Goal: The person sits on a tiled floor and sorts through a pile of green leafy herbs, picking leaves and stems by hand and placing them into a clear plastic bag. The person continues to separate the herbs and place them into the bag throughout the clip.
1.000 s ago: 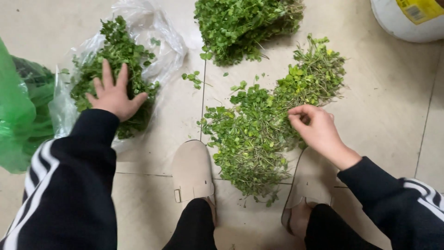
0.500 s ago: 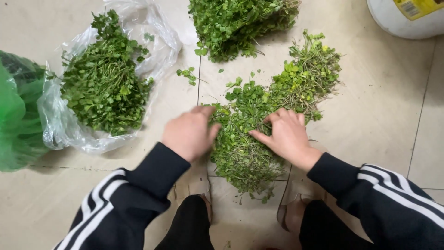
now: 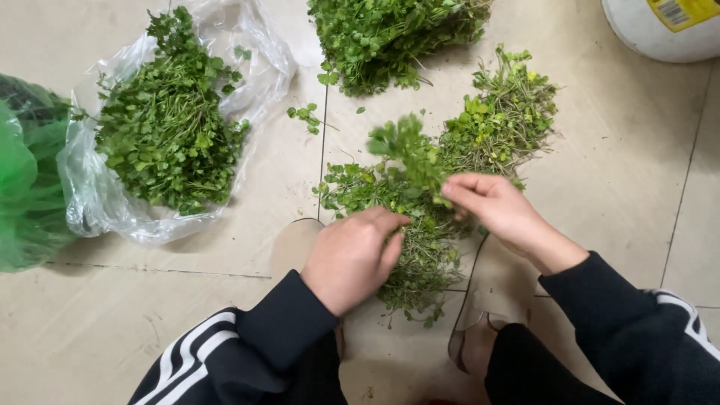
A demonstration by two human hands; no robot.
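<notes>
1. The right hand [image 3: 499, 210] pinches a leafy sprig [image 3: 409, 150], fingers together on its stems.
2. The left hand [image 3: 352, 259] curls closed on the herb pile [image 3: 420, 232] on the floor, near the person's feet.
3. Far left, more herbs [image 3: 169, 135] lie on a clear bag [image 3: 97, 202]; another bunch [image 3: 390, 37] lies at the far edge.

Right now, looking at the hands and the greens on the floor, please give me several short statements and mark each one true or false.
1. The right hand lifts a sprig above the loose pile. True.
2. The left hand rests on the greens in the clear bag. False: it is at the loose pile, by the shoes.
3. A green bag lies at the left edge. True.
4. The greens lie on a wooden table. False: they lie on a tiled floor.
5. A white bucket stands at the top right. True.
</notes>
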